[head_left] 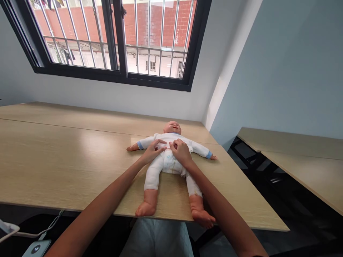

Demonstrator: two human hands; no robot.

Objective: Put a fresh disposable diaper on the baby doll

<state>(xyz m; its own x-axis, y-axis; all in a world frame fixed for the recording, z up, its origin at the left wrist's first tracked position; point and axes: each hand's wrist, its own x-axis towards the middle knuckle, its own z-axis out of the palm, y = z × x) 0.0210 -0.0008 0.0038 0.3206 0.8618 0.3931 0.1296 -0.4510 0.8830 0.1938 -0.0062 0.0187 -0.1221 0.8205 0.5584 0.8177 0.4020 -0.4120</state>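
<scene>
A baby doll [166, 166] lies on its back on a light wood table [59, 157], its head at the far side and its feet near the front edge. It wears a white onesie [178, 137] with blue cuffs, and its bare arms and legs spread outward. My left hand [154, 151] rests on the doll's chest, fingers pinching the onesie's front. My right hand [180, 151] sits beside it, its fingertips bunched on the same cloth. The fabric under my fingertips is partly hidden.
A seam crosses the table behind the doll. A barred window [120, 43] fills the wall beyond. A second wood table [300, 153] stands at the right. A phone [37, 248] and white cable [45, 228] lie low at the left, below the table edge.
</scene>
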